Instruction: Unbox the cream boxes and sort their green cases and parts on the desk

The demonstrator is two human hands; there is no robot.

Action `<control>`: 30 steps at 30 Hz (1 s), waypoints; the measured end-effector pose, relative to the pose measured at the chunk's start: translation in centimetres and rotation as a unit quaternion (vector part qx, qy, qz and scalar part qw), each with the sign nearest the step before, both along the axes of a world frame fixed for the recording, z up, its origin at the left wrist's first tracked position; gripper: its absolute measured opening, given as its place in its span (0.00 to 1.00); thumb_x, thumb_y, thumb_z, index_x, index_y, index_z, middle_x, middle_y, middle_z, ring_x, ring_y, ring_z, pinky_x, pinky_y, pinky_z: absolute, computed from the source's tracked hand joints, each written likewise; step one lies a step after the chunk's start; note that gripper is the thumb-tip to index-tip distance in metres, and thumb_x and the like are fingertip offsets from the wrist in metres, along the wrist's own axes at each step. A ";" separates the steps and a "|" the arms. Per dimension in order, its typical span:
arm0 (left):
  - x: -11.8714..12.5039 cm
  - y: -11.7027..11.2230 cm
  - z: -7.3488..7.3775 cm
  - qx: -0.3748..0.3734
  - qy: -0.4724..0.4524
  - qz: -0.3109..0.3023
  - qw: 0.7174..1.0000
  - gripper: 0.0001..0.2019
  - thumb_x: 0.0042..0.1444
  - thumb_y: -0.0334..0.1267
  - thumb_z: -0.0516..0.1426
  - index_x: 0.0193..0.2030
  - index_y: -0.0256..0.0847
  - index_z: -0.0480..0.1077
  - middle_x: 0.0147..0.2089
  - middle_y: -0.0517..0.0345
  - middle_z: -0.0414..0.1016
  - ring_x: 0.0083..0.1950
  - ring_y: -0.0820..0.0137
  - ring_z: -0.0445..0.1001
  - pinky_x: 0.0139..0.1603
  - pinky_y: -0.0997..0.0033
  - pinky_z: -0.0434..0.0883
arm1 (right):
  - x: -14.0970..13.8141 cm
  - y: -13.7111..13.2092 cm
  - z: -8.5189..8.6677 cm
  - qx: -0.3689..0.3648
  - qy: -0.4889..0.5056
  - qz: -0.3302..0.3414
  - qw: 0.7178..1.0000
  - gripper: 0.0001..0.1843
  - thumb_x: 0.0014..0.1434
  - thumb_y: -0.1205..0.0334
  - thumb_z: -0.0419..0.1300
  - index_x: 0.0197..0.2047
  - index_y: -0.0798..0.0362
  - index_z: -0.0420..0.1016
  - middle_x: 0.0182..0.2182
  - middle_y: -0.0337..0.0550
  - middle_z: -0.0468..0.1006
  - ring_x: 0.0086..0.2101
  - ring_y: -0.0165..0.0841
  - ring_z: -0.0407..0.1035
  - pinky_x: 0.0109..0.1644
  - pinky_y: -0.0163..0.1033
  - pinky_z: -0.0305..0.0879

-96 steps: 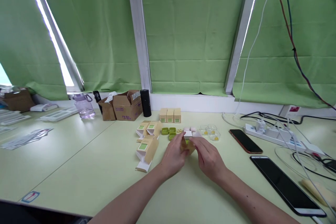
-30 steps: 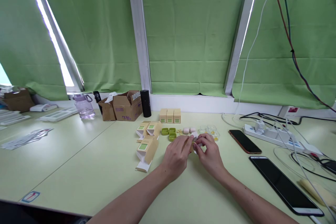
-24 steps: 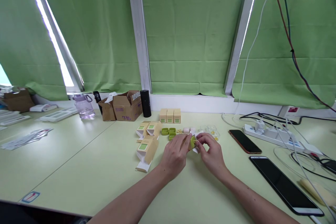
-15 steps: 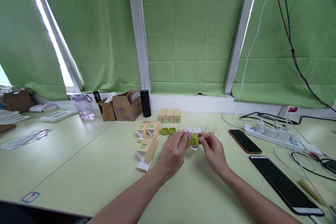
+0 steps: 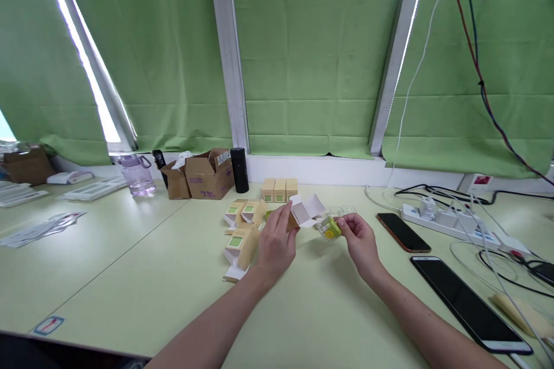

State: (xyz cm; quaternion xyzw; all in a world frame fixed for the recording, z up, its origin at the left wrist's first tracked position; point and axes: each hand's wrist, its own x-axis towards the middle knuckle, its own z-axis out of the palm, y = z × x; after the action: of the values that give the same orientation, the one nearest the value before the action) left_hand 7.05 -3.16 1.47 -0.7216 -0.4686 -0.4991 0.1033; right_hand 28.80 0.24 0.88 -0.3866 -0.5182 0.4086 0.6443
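My left hand (image 5: 277, 240) is wrapped round a small tan cardboard box (image 5: 294, 220), whose white inner flaps stand open toward the right. Between the fingertips of my right hand (image 5: 357, 237) is a small clear container with a green and yellow inside (image 5: 330, 229), held apart from the box. Behind it lie small clear plastic pieces (image 5: 346, 209). To the left of my left hand, an opened tan box with a green label (image 5: 240, 246) lies with its flap out, and two similar opened boxes (image 5: 244, 211) sit just beyond it.
Three closed tan boxes (image 5: 280, 189) stand in a row at the back. A black cylinder (image 5: 239, 169), a carton (image 5: 209, 175) and a purple bottle (image 5: 137, 176) are farther left. Two phones (image 5: 467, 300) and a power strip (image 5: 450, 225) with cables lie at right.
The green container has come out of the box and moved slightly right and down in my right hand. My left hand has shifted left with the box, whose open flaps now show.
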 end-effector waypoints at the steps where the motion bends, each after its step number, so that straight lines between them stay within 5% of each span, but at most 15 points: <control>1: 0.0 0.1 -0.1 -0.011 -0.028 -0.008 1.000 0.33 0.65 0.31 0.57 0.75 0.48 0.54 0.65 0.45 0.71 0.66 0.55 0.69 0.65 0.48 0.71 | 0.1 0.2 -0.1 0.002 -0.011 -0.002 1.000 0.26 0.52 0.34 0.70 0.33 0.50 0.75 0.36 0.48 0.83 0.35 0.39 0.74 0.40 0.43 0.71; 6: 0.3 0.4 -0.2 -0.097 -0.202 -0.096 0.970 0.28 0.68 0.40 0.57 0.73 0.46 0.58 0.68 0.44 0.69 0.67 0.57 0.70 0.66 0.51 0.71 | 0.3 0.9 -1.3 0.015 -0.096 0.009 0.995 0.25 0.56 0.35 0.66 0.33 0.50 0.74 0.32 0.46 0.82 0.34 0.39 0.74 0.40 0.42 0.69; 11: 0.8 0.6 0.3 -0.186 -0.397 -0.226 0.870 0.29 0.67 0.50 0.57 0.70 0.44 0.57 0.65 0.42 0.73 0.65 0.57 0.74 0.63 0.55 0.73 | 0.2 0.7 -1.9 0.028 -0.228 -0.001 0.973 0.18 0.61 0.43 0.61 0.33 0.50 0.76 0.30 0.43 0.81 0.32 0.38 0.71 0.38 0.42 0.66; 22: 0.2 1.8 -0.6 -0.276 -0.598 -0.331 0.676 0.14 0.65 0.46 0.60 0.51 0.40 0.71 0.58 0.46 0.78 0.56 0.57 0.79 0.54 0.54 0.79 | -0.3 -0.2 -1.8 0.040 -0.324 0.003 0.945 0.10 0.61 0.51 0.59 0.33 0.46 0.78 0.32 0.41 0.83 0.34 0.40 0.74 0.40 0.43 0.67; 30: 1.1 0.4 0.9 -0.314 -0.588 -0.376 0.644 0.15 0.60 0.43 0.65 0.50 0.38 0.74 0.54 0.46 0.81 0.49 0.55 0.83 0.47 0.56 0.81 | -0.6 -1.5 -0.2 0.108 -0.285 0.000 0.952 0.15 0.63 0.47 0.61 0.45 0.45 0.81 0.47 0.47 0.81 0.52 0.46 0.71 0.59 0.54 0.65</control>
State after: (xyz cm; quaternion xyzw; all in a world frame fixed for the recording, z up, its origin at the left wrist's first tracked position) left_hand 8.13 -2.77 2.34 -0.3797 -0.2473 -0.6373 -0.6233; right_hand 28.17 -1.29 0.71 -0.4148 -0.7211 0.2227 0.5083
